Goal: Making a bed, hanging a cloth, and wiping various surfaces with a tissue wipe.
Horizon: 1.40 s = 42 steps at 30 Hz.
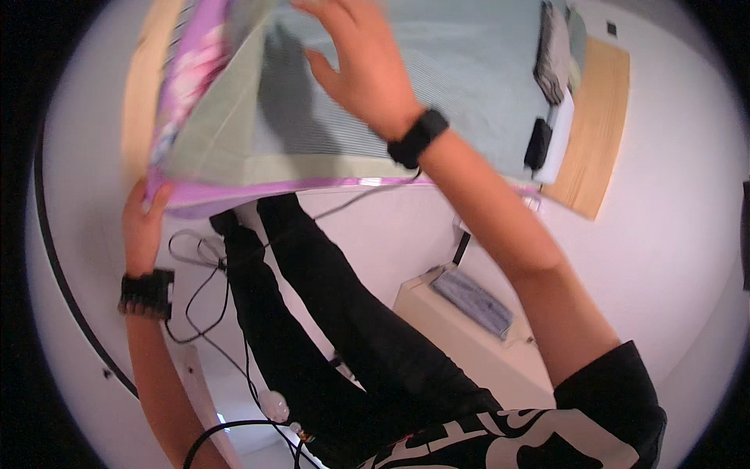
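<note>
My left hand [145, 220] grips the corner of a purple flowered sheet or mattress cover [196, 70] at the near left corner of a bed. Above the bed my right hand [363, 64] hovers with its fingers apart, nothing in it. A pale blue-green mat [480, 70] with a light border covers the bed, and its left part is folded over at an angle beside the flowered fabric. Each wrist wears a black strap with a cable. The purple edge shows below the mat's border.
A wooden bed rail [140, 105] runs along the left, and a wooden headboard [597, 129] stands at the right. Folded grey fabric [552, 55] and a black object [538, 143] lie near it. A pale cabinet [463, 334] holds a grey cloth item [473, 302]. Cables [220, 264] hang beside my legs.
</note>
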{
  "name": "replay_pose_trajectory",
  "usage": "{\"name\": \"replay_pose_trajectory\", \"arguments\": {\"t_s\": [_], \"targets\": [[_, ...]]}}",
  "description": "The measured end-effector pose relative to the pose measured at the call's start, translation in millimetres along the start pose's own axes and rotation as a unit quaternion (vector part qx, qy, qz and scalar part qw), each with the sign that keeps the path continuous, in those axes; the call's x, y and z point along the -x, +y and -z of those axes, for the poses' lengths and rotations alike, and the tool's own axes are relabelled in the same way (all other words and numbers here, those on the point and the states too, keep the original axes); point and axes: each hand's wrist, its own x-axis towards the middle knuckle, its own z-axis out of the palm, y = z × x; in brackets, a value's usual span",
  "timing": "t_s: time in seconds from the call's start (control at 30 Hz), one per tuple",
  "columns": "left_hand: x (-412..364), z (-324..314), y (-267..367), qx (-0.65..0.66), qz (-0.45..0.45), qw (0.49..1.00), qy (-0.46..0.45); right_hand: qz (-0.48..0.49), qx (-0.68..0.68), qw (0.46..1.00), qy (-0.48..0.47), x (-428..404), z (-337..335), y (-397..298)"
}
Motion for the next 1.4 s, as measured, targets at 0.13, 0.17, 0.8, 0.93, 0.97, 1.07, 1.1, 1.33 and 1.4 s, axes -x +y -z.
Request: {"name": "replay_pose_trajectory", "arguments": {"t_s": [0.13,0.17,0.8,0.93,0.97,1.07,1.1,1.33,1.4], "targets": [[-2.1,29.8,-39.2,0.076,0.011,0.997,-0.02,-0.269,-0.041,0.962,0.013,155.4,49.2,8.9],[0.6,34.1,-45.6,0.059,-0.008,0.998,-0.021,-0.328,-0.057,0.943,0.008,200.7,57.6,6.3],[150.3,-409.0,135.8,0.053,0.206,0.951,-0.223,-0.794,-0.239,0.552,0.09,768.1,163.3,52.3],[202.2,-571.2,285.5,0.041,0.087,0.944,-0.314,-0.773,-0.271,0.548,0.171,827.8,185.4,122.4],[218.1,-604.3,312.9,0.08,0.102,0.948,-0.291,-0.765,-0.286,0.542,0.2,839.3,188.7,137.3],[227.9,-651.9,344.5,0.199,0.198,0.927,-0.248,-0.745,-0.418,0.447,0.265,805.2,219.4,172.8],[223.6,-662.5,344.4,0.231,0.24,0.909,-0.25,-0.74,-0.427,0.446,0.266,797.0,233.6,184.9],[189.6,-758.5,351.0,0.397,0.36,0.823,-0.189,-0.685,-0.55,0.353,0.322,815.7,270.4,307.2],[190.3,-775.1,358.1,0.445,0.365,0.792,-0.201,-0.662,-0.549,0.342,0.379,829.9,264.5,346.8]]}}
